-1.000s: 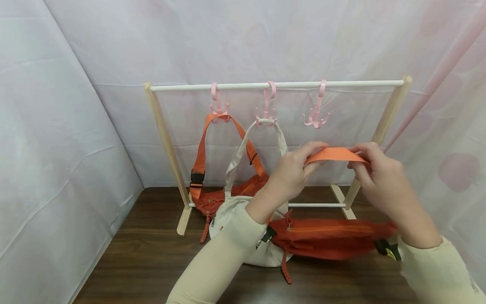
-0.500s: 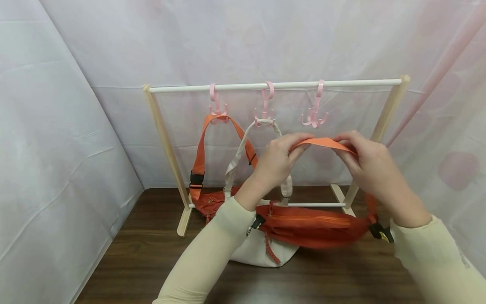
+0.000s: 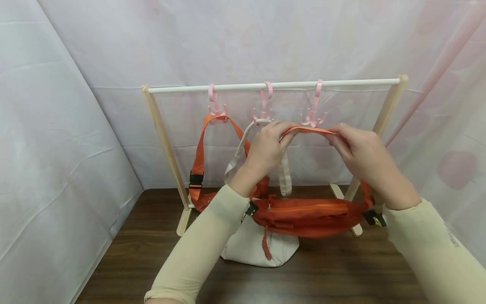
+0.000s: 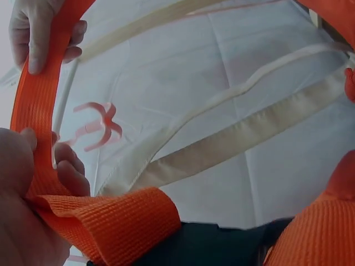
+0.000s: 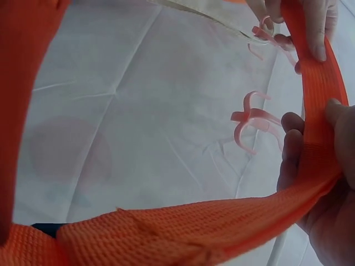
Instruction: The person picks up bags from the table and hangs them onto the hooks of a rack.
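Observation:
My left hand (image 3: 270,142) and right hand (image 3: 356,148) pinch an orange strap (image 3: 309,130) between thumb and fingers, a short span stretched between them. From that strap hangs a red waist bag (image 3: 311,215) with a front zipper and a braided pull. The span lies just under the right-hand pink hook (image 3: 313,114) in the head view. In the left wrist view, the orange webbing (image 4: 41,105) runs through both hands, with a pink hook (image 4: 105,126) beyond it. The right wrist view shows the strap (image 5: 319,88) gripped likewise, near a pink hook (image 5: 252,119).
A white rod (image 3: 243,87) on wooden posts carries the hooks. Another orange strap (image 3: 198,156) hangs from the left hook (image 3: 217,110); a cream bag (image 3: 254,249) hangs by its strap from the middle hook (image 3: 263,110). The dark wooden table (image 3: 129,245) lies below.
Both hands have moved up and a little left, bringing the strap up to the right hook. The red bag has risen and shifted left, now overlapping the cream bag in view.

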Tool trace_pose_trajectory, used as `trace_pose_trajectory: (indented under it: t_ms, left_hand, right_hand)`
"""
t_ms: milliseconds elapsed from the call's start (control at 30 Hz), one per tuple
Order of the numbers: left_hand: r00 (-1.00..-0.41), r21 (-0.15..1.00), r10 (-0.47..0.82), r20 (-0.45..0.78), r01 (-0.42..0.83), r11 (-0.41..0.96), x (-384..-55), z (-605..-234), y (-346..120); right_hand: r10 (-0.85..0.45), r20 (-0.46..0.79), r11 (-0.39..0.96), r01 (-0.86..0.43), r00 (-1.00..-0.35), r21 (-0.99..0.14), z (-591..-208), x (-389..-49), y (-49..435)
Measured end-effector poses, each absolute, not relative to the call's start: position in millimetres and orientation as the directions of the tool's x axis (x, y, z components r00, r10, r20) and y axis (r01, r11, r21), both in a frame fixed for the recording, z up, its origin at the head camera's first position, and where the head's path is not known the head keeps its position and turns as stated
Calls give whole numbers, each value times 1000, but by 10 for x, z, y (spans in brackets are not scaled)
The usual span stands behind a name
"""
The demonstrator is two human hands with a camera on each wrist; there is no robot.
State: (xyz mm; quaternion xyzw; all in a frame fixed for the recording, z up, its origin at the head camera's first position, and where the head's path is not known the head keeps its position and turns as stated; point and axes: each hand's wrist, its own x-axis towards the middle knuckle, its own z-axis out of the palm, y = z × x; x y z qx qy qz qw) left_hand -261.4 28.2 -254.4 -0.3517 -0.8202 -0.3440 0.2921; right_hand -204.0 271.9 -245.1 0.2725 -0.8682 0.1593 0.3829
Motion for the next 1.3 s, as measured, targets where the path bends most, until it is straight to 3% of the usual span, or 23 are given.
trace_pose_trajectory:
  t_ms: [167, 433, 667, 1033, 1300]
  left_hand:
    - [-592, 366, 352, 725, 764, 531, -2672, -2454, 302]
    - [-534, 346, 335, 776, 805, 483, -2769, -2372, 274]
    - [-468, 232, 364, 806, 814, 532, -2838, -2335, 225]
    - [-433, 184, 409, 803, 834, 521, -2853, -2281, 165]
    - [-435, 135, 324, 840, 747, 651, -2884, -2263, 227]
  right_hand:
    - [-319, 764, 820, -568, -561, -74, -2401, -2117, 2691]
    - [-278, 772, 846, -527, -571, -85, -2275, -2209, 2635]
    - [-240, 764, 864, -491, -599, -113, -2212, -2283, 2602]
    - [-193, 761, 885, -445, -619, -138, -2162, -2369, 2573]
    - [-183, 765, 893, -430, -618, -134, -2150, -2376, 2543]
